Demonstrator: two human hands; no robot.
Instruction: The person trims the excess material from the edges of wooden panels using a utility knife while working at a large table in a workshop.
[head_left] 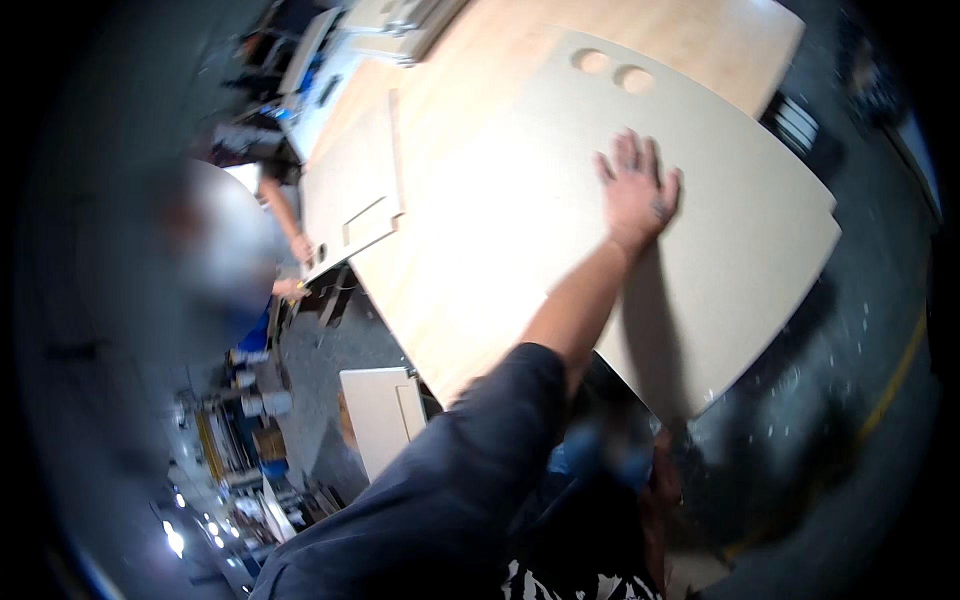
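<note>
My left hand [640, 197] lies flat on a large beige board [740, 230], palm down with the fingers spread. Two round holes pierce the board near its far edge, and its right side has a small notch. The board rests on a pale wood-grain tabletop [470, 130] and reaches past it on the right and near sides. In shadow below the board's near corner, my right hand [665, 470] shows dimly; its fingers cannot be made out, nor whether it touches the board.
At the left, another person's hands [300, 250] are at a smaller panel [350, 185] with a rectangular outline and small round holes. More panels [400, 30] are stacked at the far edge. A pale panel [382, 415] stands lower left. A yellow line [895, 385] marks the floor.
</note>
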